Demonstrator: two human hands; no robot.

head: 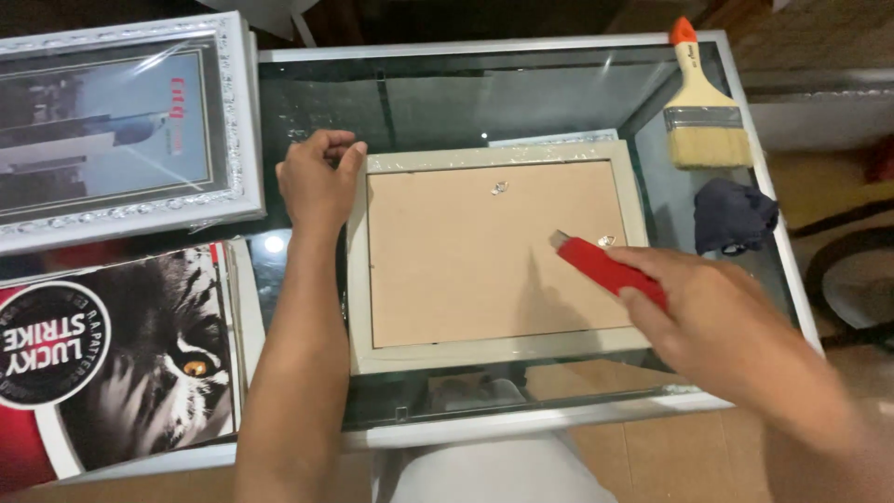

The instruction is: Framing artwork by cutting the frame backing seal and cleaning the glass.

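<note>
A picture frame (pixel 499 361) lies face down on the glass table, its tan backing board (pixel 466 251) up and a pale silver-edged border around it. My left hand (pixel 318 182) rests on the frame's upper left corner, fingers curled over the edge. My right hand (pixel 712 321) grips a red tool (pixel 605 268) with a metal tip, which points at a small metal tab (pixel 606 241) near the backing board's right edge. A second metal tab (pixel 500 187) sits near the board's top middle.
A glass table (pixel 484 93) with a white metal rim carries everything. A silver framed picture (pixel 121 130) lies at the upper left, a poster with an animal's eye (pixel 158 354) at the lower left. A paintbrush (pixel 703 112) and a dark cloth (pixel 734 216) lie at the right.
</note>
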